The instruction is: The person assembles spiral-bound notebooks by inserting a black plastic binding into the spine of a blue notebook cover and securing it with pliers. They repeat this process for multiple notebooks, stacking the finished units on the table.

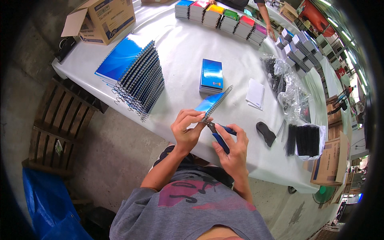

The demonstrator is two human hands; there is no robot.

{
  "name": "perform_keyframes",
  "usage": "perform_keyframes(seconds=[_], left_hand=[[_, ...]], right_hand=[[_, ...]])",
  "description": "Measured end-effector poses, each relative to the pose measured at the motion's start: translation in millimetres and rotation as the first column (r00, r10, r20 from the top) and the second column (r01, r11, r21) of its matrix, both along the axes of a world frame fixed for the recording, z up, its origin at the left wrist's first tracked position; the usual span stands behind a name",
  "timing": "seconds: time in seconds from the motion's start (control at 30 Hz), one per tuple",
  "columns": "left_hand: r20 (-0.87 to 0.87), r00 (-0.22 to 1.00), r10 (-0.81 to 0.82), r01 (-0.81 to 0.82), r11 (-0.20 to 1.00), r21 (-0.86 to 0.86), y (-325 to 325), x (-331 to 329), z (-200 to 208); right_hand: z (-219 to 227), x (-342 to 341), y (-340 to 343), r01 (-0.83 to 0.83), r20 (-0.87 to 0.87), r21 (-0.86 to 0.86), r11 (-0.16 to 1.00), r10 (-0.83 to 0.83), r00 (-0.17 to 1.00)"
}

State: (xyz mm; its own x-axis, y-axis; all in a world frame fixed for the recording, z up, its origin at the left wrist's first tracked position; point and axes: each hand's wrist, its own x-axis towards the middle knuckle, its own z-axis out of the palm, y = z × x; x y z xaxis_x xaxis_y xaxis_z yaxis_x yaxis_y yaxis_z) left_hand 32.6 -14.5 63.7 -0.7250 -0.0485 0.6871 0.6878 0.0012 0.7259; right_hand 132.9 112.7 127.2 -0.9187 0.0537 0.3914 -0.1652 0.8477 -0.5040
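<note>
My left hand [187, 130] is closed on a blue spiral notebook [209, 102], held tilted over the table's near side with its wire coil facing right. In my right hand [233, 150] is a pair of pliers with blue handles [221, 141]. Their jaws meet the near end of the coil, beside my left fingertips. Just beyond stands a short stack of blue notebooks [211, 74]. To the left rises a tall stack of blue spiral notebooks [136, 72], coils outward, some wire ends sticking out at the bottom.
White-covered table [184, 52]. On the right lie a small white notepad [255, 94], a black object [265, 134], black coils [305, 141] and clear plastic [290, 100]. Coloured notebook stacks [222, 18] line the far side, near another person's arm [265, 18]. A cardboard box [105, 22] stands far left.
</note>
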Motion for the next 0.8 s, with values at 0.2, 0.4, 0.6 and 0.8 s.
perform_keyframes(seconds=[0.2,0.4,0.6,0.8], left_hand=[[-0.115,0.993,0.001,-0.003,1.0,-0.016,-0.7,1.2,0.7],[-0.108,0.993,-0.047,0.055,0.996,0.077,5.8,-0.2,-6.5],[0.27,0.931,-0.246,0.049,0.816,0.576,6.1,-4.3,-6.0],[0.336,0.865,-0.374,0.039,0.716,0.697,5.9,-3.5,1.4]], right_hand=[[-8.9,4.6,3.9,-0.086,0.171,-0.694,0.715,0.28,0.945],[-16.0,11.9,2.5,0.114,0.237,-0.949,0.295,0.423,0.875],[-37.5,24.2,37.7,0.162,0.181,-0.266,0.95,-0.115,0.977],[-76.8,37.8,77.7,0.51,0.367,0.399,0.762,-0.642,0.673]])
